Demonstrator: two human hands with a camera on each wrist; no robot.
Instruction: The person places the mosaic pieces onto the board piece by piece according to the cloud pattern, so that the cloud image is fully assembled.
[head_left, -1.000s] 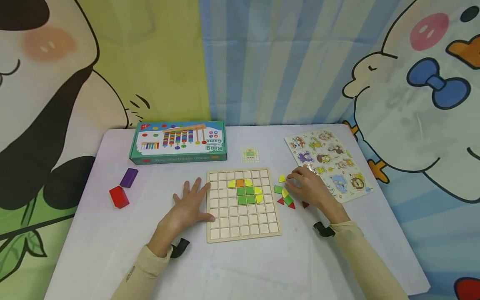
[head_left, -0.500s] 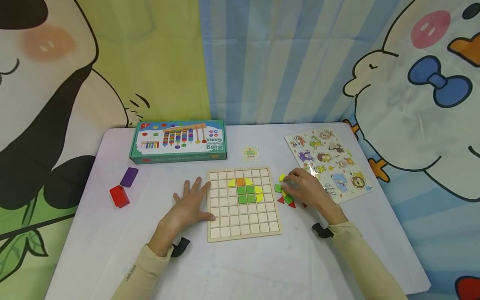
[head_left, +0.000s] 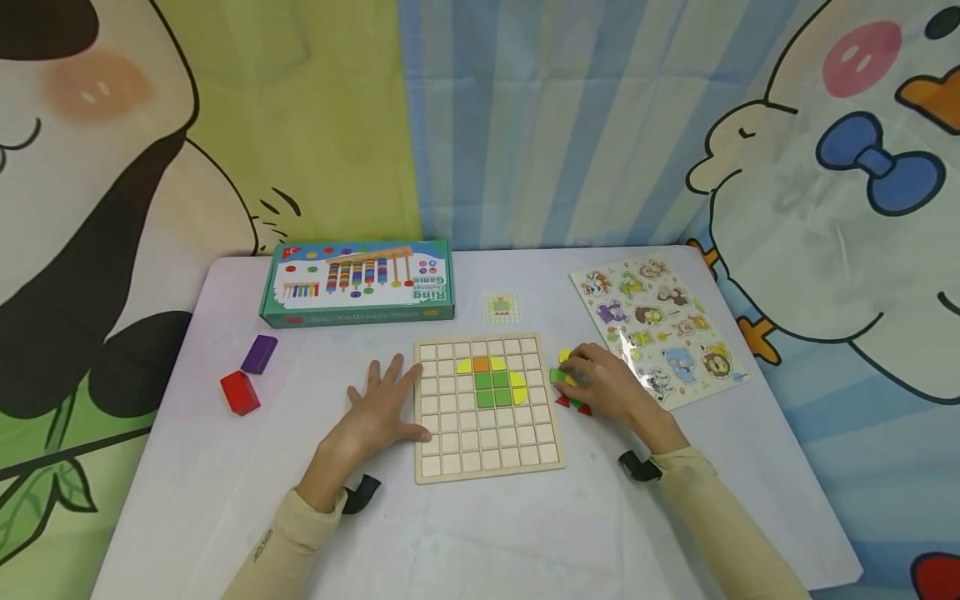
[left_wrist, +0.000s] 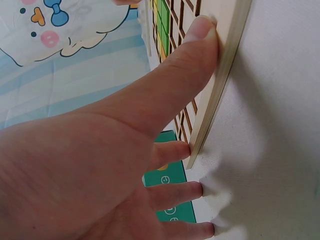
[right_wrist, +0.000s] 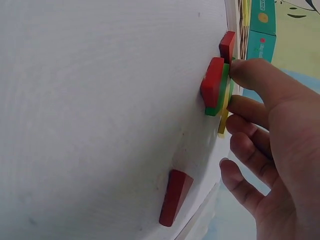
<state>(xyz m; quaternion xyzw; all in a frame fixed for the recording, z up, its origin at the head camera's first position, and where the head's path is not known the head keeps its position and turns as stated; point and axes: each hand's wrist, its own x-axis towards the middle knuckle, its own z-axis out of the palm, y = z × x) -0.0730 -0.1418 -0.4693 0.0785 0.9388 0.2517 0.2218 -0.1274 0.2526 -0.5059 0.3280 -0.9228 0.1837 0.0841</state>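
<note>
Right hand bends over the pieces, pinching or not I cannot tell; left hand lies spread; pieces seem light, stiff, best held by edges

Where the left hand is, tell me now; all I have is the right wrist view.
Observer: The head view shows the left hand spread at the left edge of the wooden grid board, its thumb on the rim.
Operator: Tell me what green there is on that board.
Observer: Four green squares, set two by two.
Operator: Report any loose blocks off to that hand's left.
Observer: A red block and a purple block lie there, close together.
</note>
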